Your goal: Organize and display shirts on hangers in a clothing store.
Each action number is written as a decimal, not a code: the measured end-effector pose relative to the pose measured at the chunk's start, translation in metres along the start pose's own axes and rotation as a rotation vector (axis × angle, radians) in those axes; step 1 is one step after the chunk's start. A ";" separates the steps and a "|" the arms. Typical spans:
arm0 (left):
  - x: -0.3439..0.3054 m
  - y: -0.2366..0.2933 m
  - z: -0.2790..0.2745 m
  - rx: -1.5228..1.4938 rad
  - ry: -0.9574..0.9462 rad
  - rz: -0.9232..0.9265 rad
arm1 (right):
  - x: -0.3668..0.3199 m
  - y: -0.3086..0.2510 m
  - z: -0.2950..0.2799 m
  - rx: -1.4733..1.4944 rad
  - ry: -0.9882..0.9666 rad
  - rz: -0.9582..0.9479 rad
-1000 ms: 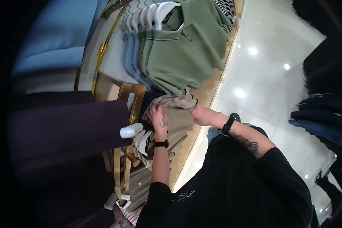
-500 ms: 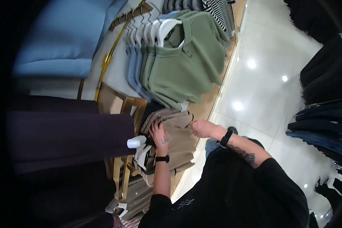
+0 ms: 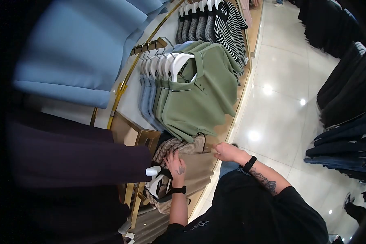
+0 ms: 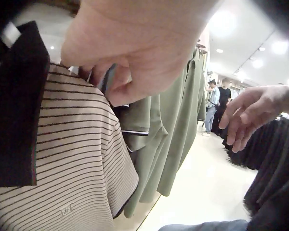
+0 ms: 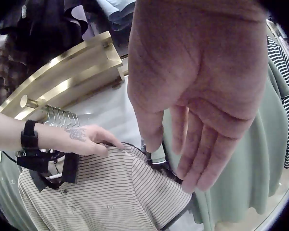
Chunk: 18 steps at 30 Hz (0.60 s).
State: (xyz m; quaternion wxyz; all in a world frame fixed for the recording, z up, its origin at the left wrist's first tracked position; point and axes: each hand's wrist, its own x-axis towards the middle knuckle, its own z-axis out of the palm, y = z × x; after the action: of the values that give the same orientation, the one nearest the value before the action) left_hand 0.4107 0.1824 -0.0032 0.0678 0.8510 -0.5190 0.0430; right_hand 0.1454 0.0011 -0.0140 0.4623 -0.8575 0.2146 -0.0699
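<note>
A beige polo shirt with thin dark stripes and a black collar hangs on a white hanger. At its shoulder, my left hand touches the cloth, fingers lying over the top edge. The left wrist view shows those fingertips partly hidden behind the shoulder seam. My right hand hovers beside the shirt's sleeve, holding nothing. Its fingers hang loosely extended in the right wrist view. Right behind the striped shirt hang green polo shirts.
Dark purple cloth and blue garments hang high on the left. A brass bar carries several hooks. Black-and-white striped shirts hang farther along. Across the pale tiled floor stand racks of dark jeans.
The head view has tilted upward, showing more racks ahead. My left hand stays at the striped shirt's shoulder, while my right hand has drawn slightly away from the sleeve's end.
</note>
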 end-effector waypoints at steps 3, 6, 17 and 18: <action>0.002 0.021 -0.010 -0.178 0.105 0.045 | 0.004 0.005 0.003 -0.008 0.038 0.004; 0.020 0.056 -0.030 -0.357 0.236 0.145 | 0.001 0.005 -0.010 0.003 0.016 -0.002; 0.161 0.165 -0.137 -0.453 0.569 0.264 | 0.061 -0.028 -0.167 0.060 0.342 -0.195; 0.168 0.166 -0.140 -0.444 0.584 0.246 | 0.072 -0.036 -0.182 0.042 0.365 -0.209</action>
State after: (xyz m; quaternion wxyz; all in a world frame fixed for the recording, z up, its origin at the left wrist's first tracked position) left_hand 0.3395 -0.0179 0.1709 0.3895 0.6990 -0.5727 0.1781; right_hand 0.1630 -0.1514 0.1126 0.4235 -0.8385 0.2033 -0.2761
